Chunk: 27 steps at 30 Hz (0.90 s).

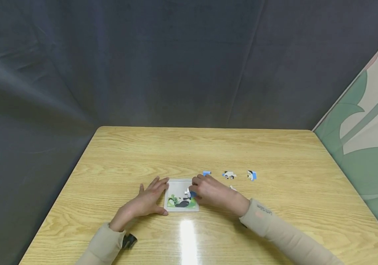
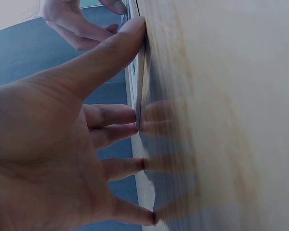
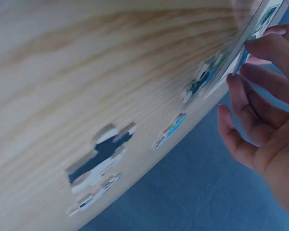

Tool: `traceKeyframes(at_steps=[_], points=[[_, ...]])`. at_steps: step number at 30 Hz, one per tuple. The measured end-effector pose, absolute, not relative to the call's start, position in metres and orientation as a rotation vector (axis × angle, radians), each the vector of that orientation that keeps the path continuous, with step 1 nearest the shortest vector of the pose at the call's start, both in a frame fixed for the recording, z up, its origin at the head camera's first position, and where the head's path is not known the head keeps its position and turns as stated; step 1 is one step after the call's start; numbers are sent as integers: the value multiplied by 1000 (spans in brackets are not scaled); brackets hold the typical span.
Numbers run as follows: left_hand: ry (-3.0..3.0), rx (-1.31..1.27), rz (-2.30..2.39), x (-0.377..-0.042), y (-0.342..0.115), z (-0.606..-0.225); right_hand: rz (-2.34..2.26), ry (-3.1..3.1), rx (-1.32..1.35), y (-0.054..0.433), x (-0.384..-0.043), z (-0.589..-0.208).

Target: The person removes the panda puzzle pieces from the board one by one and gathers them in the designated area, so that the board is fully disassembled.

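A white puzzle tray (image 1: 182, 210) lies on the table, with joined green, black and white puzzle pieces (image 1: 181, 202) along its near side. My left hand (image 1: 147, 200) rests at the tray's left side, fingers spread at the left edge and thumb by the near corner; in the left wrist view its thumb (image 2: 111, 50) touches the tray's side. Over the right part of the tray, my right hand (image 1: 210, 189) pinches a blue and white puzzle piece (image 1: 193, 194) between thumb and fingers. The hand partly hides that piece and the tray's right edge.
Loose puzzle pieces lie to the right: a blue one (image 1: 207, 172) behind my right hand, a cream one (image 1: 230, 175), a blue-edged one (image 1: 251, 175), and another (image 1: 232, 188) partly hidden by my wrist. A dark curtain (image 1: 175, 66) hangs behind the wooden table (image 1: 135, 147).
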<state>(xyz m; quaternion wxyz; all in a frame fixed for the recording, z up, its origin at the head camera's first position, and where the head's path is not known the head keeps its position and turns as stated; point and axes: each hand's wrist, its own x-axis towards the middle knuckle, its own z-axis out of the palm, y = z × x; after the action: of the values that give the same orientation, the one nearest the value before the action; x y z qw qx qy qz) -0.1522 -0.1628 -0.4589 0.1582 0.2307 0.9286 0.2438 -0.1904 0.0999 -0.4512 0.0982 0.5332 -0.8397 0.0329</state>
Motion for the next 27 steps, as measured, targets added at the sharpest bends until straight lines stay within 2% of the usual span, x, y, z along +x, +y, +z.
traceKeyframes(at_steps=[6, 12, 19, 27], points=[[2656, 662, 690, -152, -163, -459, 94, -2498, 1590, 102, -191, -450], [2650, 664, 696, -151, -163, -458, 290, -2386, 1554, 125, -199, -441], [2657, 679, 696, -152, -162, -458, 361, -2371, 1381, 193, -201, -424], [2649, 680, 695, -153, -164, -459, 323, -2508, 1277, 264, -182, -437]])
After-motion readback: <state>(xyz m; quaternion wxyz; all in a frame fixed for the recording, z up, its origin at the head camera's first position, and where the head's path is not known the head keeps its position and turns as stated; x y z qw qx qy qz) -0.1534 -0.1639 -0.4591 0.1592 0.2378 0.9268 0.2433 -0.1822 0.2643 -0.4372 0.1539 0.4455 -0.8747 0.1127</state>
